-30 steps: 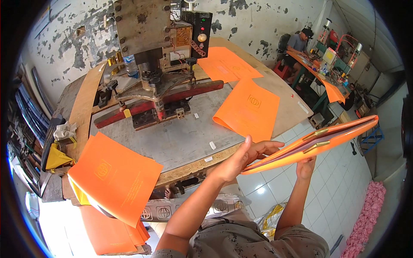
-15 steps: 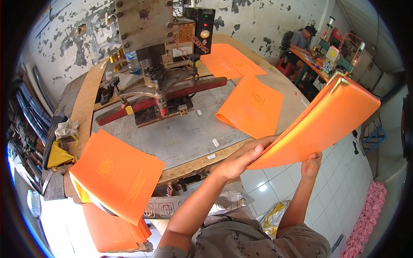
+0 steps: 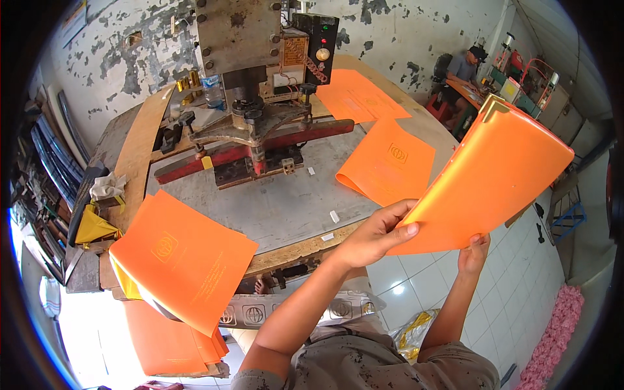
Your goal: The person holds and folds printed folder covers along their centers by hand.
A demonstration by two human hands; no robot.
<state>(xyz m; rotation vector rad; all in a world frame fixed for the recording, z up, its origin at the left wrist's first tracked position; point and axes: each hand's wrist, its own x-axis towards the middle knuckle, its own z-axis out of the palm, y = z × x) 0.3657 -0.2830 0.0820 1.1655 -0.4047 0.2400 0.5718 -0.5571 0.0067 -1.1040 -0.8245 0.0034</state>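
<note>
At near left, a printed orange cover [image 3: 185, 260] overhangs the worktable [image 3: 305, 250], seemingly laid within your easy reach; whatever props it is mostly hidden, and it partly covers an orange stack [image 3: 162, 338] below. Beyond, a press [image 3: 237, 39] stands over the metal bed, its top cut off by the frame. To its right lies a curled orange sheet [image 3: 390, 162].

At near right, you hold an orange folder [image 3: 487, 188] raised and tilted beside the table. Your left hand [image 3: 380, 237], partly closed, grips its lower left side, thumb in front, most fingers behind; your right hand [image 3: 474, 253], curled, pinches the bottom edge, apparently to steady it from two points. Gold metal corners [image 3: 494, 109] cap the far end; the folder's reverse is out of sight. At far right, a seated co-worker's [image 3: 463, 70] hands are too small to make out.
</note>
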